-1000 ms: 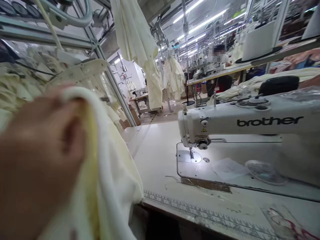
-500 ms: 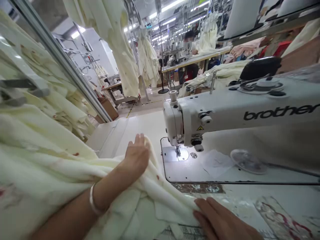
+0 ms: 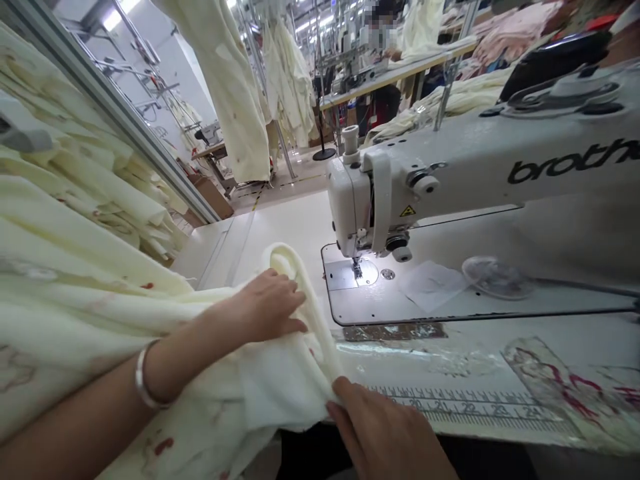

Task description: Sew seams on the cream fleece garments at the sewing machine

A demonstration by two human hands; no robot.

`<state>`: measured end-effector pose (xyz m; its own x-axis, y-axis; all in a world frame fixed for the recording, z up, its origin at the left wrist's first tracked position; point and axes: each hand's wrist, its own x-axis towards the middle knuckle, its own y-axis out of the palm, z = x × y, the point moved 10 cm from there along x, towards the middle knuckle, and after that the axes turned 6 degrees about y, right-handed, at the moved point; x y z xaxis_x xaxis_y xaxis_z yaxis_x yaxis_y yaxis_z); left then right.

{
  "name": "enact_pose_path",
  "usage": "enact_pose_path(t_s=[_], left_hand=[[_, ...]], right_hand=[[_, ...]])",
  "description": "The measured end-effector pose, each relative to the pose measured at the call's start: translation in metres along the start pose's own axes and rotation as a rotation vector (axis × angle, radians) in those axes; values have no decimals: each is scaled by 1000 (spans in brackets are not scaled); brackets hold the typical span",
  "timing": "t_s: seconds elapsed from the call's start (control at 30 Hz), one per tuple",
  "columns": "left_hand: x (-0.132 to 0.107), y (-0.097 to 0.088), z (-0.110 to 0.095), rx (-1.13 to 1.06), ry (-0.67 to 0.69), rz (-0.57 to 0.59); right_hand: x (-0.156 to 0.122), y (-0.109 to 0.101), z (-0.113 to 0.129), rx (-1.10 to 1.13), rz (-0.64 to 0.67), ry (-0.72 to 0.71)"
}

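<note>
A pale cream garment [image 3: 285, 383] with small reddish prints lies over the table's left front part and hangs past its edge. My left hand [image 3: 270, 308], with a light bangle at the wrist, grips it, fingers curled into the cloth beside a raised, folded edge. Lower right, my right hand [image 3: 383, 423] pinches the far end of that edge between thumb and fingers. Both hands are left of and in front of the sewing machine [image 3: 460, 163]. Its lit presser foot [image 3: 357, 269] stands over the metal plate, with no garment under it.
A printed ruler strip [image 3: 465, 407] runs along the table's front edge. A clear round disc [image 3: 497, 277] and a thin white scrap [image 3: 431, 285] lie under the machine arm. More cream garments [image 3: 100, 180] hang at left behind a metal post [image 3: 125, 120]. A person [image 3: 383, 40] sits farther back.
The garment's folded edge now stands up in a loop near my left hand, whose fingers have curled in. My right hand has moved left with the cloth, uncovering the ruler. The view has tilted down.
</note>
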<state>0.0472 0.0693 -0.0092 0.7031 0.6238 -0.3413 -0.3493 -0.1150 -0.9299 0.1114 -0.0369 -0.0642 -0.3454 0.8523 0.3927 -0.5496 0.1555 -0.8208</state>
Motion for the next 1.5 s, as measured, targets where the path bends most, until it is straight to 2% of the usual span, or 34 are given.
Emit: enact_pose_path(t_s=[0.07, 0.13, 0.2, 0.3, 0.4, 0.5, 0.6, 0.7, 0.8, 0.87, 0.9, 0.97, 1.07, 1.13, 1.2, 1.27, 1.37, 1.5], left_hand=[[11, 11, -18, -69, 136, -70], [12, 15, -36, -194, 294, -132], [10, 14, -46, -274, 388, -164], [15, 12, -48, -309, 373, -175], [35, 16, -49, -222, 264, -115], [56, 20, -51, -158, 164, -53], [59, 9, -56, -185, 172, -61], [38, -19, -51, -232, 177, -69], [8, -40, -37, -350, 105, 42], [-6, -41, -33, -406, 77, 159], [-9, -37, -31, -398, 69, 200], [-4, -22, -27, -317, 30, 229], [20, 2, -25, -248, -1, 122], [36, 13, -37, -300, 95, 27], [44, 20, -50, -325, 203, -12], [44, 23, -60, -306, 281, 10], [36, 13, -59, -307, 277, 52], [20, -18, -44, -353, 145, 76]], right_hand=[[0, -1, -2, -136, -75, 3], [-4, -6, -3, -191, -125, 2], [-8, -12, -8, -238, -144, -4], [-7, -24, -29, -338, -140, 12], [2, -38, -58, -459, -157, 42], [11, -48, -82, -463, -172, 81], [14, -51, -93, -322, -124, 133], [12, -59, -85, -7, -30, 197], [11, -69, -56, 426, 72, 202], [11, -66, -36, 617, 148, 168], [11, -60, -30, 628, 172, 162], [11, -48, -30, 452, 127, 163], [9, -47, -37, 6, -154, 133], [6, -46, -35, -133, -262, 82], [6, -42, -37, -138, -256, 75], [7, -40, -43, -19, -214, 100], [12, -34, -56, 385, -89, 193], [26, -10, -58, 1066, 297, 388]])
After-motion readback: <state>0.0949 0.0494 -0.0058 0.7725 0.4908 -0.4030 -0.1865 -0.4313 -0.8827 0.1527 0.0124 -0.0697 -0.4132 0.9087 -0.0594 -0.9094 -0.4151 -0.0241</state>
